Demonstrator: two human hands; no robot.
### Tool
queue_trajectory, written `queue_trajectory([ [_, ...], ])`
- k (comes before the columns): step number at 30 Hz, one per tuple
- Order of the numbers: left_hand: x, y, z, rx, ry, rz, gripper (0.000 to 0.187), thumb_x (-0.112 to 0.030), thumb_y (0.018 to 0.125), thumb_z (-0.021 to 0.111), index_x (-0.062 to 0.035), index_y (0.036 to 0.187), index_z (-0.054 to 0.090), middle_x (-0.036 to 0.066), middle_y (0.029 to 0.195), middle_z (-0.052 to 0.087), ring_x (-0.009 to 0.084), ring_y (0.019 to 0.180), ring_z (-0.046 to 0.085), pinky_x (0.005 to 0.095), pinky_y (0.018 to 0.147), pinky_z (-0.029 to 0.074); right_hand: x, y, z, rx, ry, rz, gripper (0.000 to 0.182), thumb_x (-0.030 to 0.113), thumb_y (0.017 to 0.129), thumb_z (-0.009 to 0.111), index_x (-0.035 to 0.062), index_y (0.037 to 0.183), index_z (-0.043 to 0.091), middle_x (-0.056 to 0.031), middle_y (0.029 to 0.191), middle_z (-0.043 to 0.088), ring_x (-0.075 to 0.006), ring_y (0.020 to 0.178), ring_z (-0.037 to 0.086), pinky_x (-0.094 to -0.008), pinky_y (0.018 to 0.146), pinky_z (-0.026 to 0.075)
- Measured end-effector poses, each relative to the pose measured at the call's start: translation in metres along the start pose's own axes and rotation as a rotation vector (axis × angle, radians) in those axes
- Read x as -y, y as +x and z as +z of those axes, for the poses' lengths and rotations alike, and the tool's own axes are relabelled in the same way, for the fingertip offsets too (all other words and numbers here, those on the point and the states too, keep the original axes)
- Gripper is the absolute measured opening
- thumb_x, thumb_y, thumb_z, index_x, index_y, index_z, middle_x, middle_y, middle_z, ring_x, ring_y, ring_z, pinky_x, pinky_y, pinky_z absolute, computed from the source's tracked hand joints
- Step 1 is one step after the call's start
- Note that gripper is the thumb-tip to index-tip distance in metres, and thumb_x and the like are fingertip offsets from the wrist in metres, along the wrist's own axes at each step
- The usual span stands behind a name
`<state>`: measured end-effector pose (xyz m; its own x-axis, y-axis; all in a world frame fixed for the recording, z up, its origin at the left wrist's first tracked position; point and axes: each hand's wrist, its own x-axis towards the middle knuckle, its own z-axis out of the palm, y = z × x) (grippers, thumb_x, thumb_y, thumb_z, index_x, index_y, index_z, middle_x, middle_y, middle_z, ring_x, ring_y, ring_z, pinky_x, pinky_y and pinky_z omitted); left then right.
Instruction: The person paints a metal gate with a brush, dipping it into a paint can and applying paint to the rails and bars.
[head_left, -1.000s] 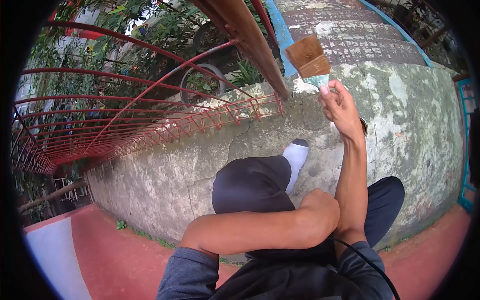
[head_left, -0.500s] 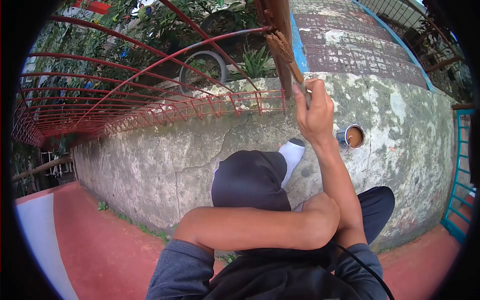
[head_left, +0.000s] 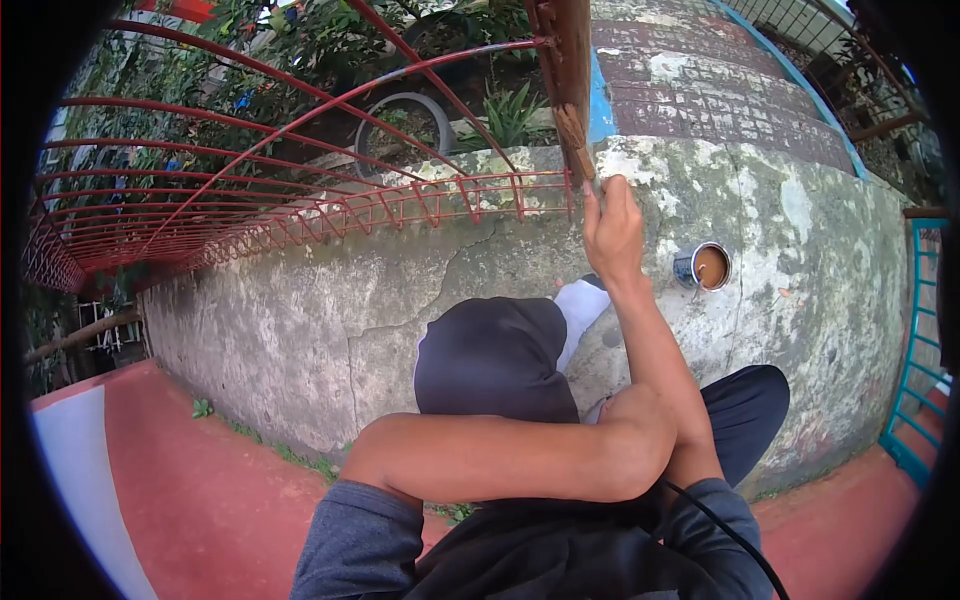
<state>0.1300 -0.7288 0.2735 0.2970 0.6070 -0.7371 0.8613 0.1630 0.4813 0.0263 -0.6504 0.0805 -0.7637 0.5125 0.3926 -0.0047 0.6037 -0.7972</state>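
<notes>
My right hand (head_left: 613,235) is closed around the handle of a paintbrush (head_left: 573,135). Its brown, paint-coated bristles lie against the brown-painted metal post (head_left: 563,60), at the lower part of the post. To the right of this hand, on the concrete ledge, stands a small can of brown paint (head_left: 711,268); a thin pale handle or wire shows at its rim. My left arm (head_left: 500,455) lies folded across my body, and my left hand (head_left: 640,405) is tucked in near my right arm, its fingers hidden.
Red metal railing (head_left: 300,215) runs along the ledge (head_left: 270,320) to the left, with plants and a tyre (head_left: 440,130) behind it. Brick-patterned paving (head_left: 700,90) rises beyond. A teal metal gate (head_left: 915,350) stands at the right. My knees are bent on the ledge.
My right hand has moved slightly down and left with the paintbrush, and the bristles now sit lower against the post. The can has stayed on the ledge.
</notes>
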Motion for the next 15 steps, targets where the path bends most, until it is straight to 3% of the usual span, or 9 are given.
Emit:
queue_trajectory([
  [10,-0.001,0.007,0.008,-0.012,-0.104,-0.077,0.015,-0.01,0.082,0.071,-0.0056,0.092,0.08,0.01,0.092,0.078,0.024,0.091,0.075,0.034,0.075,0.058,-0.041,-0.027,0.022,0.069,-0.016,0.083,0.016,0.005,0.1,0.061,-0.0016,0.098,0.046,-0.027,0.088,0.055,-0.0532,0.08,0.055,-0.0536,0.067,0.044],
  [12,-0.001,0.006,0.005,-0.015,-0.121,-0.081,0.015,-0.01,0.082,0.071,-0.0056,0.092,0.08,0.01,0.092,0.078,0.0242,0.09,0.075,0.0339,0.075,0.058,-0.05,-0.032,0.027,0.1,-0.079,0.089,0.015,0.01,0.1,0.06,0.0016,0.102,0.047,-0.0223,0.096,0.058,-0.0507,0.085,0.062,-0.0562,0.068,0.049],
  [15,-0.004,0.003,0.002,0.005,-0.13,-0.111,0.015,-0.01,0.081,0.071,-0.0052,0.092,0.08,0.01,0.092,0.077,0.0243,0.089,0.075,0.0336,0.074,0.058,-0.063,-0.039,0.031,0.131,-0.055,0.12,0.013,0.01,0.1,0.058,0.0018,0.102,0.047,-0.0234,0.099,0.059,-0.0516,0.088,0.061,-0.0576,0.071,0.05],
])
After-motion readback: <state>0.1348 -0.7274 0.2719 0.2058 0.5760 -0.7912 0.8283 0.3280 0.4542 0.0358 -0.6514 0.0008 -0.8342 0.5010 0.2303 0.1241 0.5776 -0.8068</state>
